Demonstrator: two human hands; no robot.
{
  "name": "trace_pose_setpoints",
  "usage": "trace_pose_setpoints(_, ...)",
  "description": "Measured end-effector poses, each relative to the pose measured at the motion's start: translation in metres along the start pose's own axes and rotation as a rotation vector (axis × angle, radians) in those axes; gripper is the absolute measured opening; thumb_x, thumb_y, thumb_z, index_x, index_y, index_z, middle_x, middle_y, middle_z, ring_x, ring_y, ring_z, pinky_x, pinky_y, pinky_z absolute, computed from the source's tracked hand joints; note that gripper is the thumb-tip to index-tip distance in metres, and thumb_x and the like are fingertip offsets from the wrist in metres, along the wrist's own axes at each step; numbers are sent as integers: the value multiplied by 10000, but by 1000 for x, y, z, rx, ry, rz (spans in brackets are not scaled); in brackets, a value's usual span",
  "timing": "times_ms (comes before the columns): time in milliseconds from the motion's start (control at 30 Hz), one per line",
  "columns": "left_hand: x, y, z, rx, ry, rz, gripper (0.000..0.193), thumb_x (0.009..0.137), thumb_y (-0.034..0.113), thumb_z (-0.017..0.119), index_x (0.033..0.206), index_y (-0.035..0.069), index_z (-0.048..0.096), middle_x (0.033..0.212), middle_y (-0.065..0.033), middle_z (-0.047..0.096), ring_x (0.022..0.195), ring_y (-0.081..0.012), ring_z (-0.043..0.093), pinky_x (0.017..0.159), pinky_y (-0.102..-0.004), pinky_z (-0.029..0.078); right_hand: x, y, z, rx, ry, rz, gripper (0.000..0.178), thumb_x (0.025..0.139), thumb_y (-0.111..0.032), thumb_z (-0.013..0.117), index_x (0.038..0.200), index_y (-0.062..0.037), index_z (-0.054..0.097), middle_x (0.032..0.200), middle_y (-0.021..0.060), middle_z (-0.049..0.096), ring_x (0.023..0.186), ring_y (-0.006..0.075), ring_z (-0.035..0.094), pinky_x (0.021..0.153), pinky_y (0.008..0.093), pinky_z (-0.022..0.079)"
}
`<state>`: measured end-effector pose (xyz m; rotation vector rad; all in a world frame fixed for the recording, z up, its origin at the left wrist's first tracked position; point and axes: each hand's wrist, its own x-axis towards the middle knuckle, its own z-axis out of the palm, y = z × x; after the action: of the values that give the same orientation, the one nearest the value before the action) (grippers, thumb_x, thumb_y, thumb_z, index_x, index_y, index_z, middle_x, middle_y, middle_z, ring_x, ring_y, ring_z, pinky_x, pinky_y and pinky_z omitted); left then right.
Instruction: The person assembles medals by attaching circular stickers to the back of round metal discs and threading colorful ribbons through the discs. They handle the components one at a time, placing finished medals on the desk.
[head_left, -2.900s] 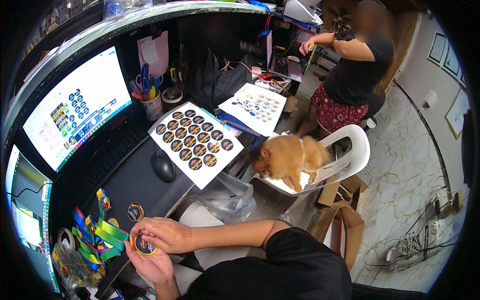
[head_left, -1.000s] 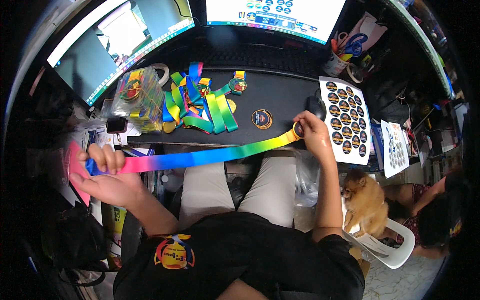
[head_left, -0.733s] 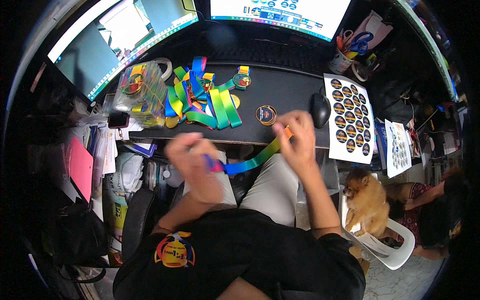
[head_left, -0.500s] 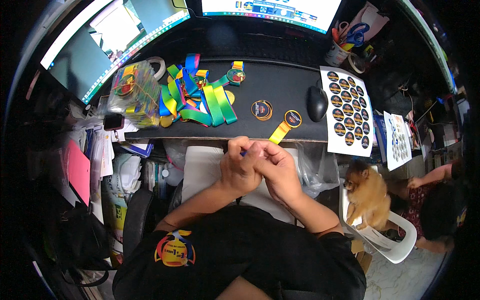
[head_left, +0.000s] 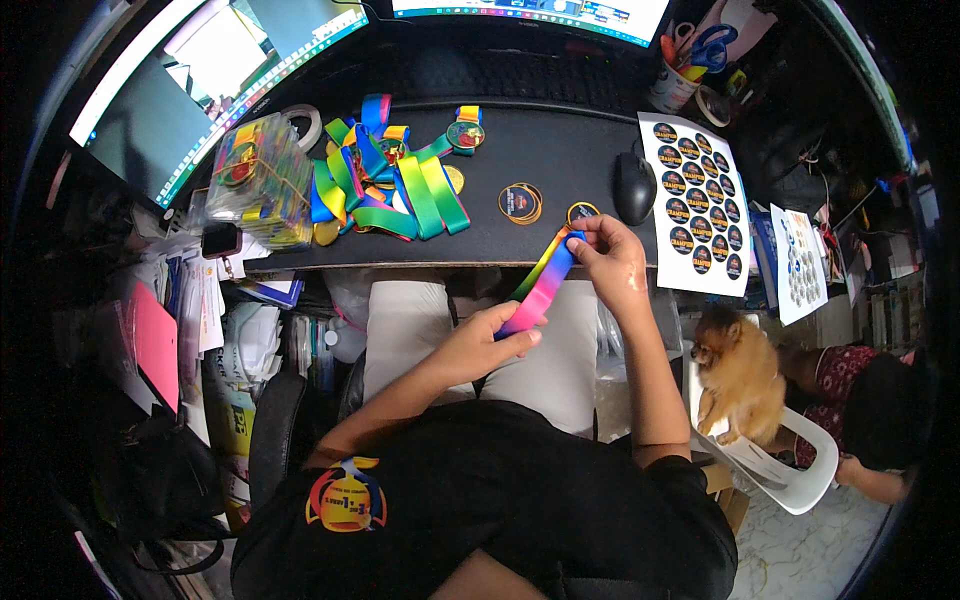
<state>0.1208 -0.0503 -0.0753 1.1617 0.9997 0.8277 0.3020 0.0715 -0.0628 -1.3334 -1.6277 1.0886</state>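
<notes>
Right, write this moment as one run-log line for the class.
left hand: holds ribbon | right hand: pinches ribbon near medal | mouse: on desk, right of medal | dog: on white chair

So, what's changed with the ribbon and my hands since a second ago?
Your left hand has moved right, toward your right hand; the multicoloured ribbon, then stretched wide between them, is now doubled over, held by both. The dog, mouse and printed sheet stayed put.

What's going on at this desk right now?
Two hands hold a folded rainbow ribbon. The right hand pinches the rainbow ribbon just below a round medal, and the left hand holds its lower end. Other ribboned medals lie piled on the dark desk.
</notes>
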Motion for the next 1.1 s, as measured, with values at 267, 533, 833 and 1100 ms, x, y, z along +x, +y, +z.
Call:
trace_pose_setpoints(267,-27,3,-6,85,218,28,148,944,151,543,901,23,606,913,-44,592,797,-95,530,765,-251,410,1,8,9,-248,105,-206,185,743,-73,703,918,-33,664,812,100,624,782,241,591,744,347,479)
trace_pose_setpoints(533,-21,18,-9,101,351,768,121,823,177,606,828,56,603,1153,-133,589,1278,-346,403,1069,-483,229,0,4,9,-429,170,-384,198,707,-79,719,886,-36,648,871,126,574,851,290,542,784,379,446)
trace_pose_setpoints(833,34,54,-32,322,-195,867,359,861,268,627,1148,75,529,1191,-184,603,1224,-366,502,1103,-538,188,2,3,5,-506,183,-374,240,676,-97,745,897,-53,665,917,126,571,912,298,523,825,372,435)
trace_pose_setpoints(1100,55,43,-39,61,-312,-40,592,868,63,611,1371,69,300,1053,-124,662,945,-162,655,807,-271,498,13,3,-8,-443,66,-290,224,637,-151,787,823,-75,689,900,128,574,904,307,513,806,400,436)
